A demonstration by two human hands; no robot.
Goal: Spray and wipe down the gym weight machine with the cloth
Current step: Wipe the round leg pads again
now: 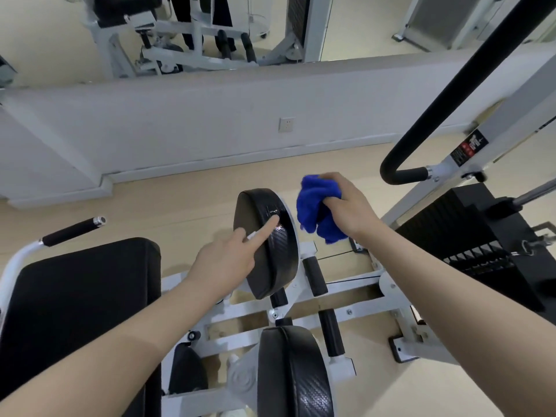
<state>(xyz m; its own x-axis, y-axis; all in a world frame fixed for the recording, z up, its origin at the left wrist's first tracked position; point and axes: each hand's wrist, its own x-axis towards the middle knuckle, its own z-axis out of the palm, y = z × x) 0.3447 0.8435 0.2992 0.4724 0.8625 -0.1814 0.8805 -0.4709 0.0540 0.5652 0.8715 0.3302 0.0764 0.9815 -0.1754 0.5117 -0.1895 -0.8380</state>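
Observation:
The weight machine has a round black pad on a white frame, standing on edge at the centre. My left hand reaches in from the lower left, its straight index finger touching the pad's glossy face. A small white sliver shows beside that finger; what it is cannot be told. My right hand grips a bunched blue cloth just right of the pad's upper rim, apart from it. A second round black pad sits below, near the bottom edge.
A black seat cushion with a foam-grip handle fills the lower left. The black weight stack and a curved black bar stand on the right. A white bottle-like object lies low between the pads. A white wall base runs behind.

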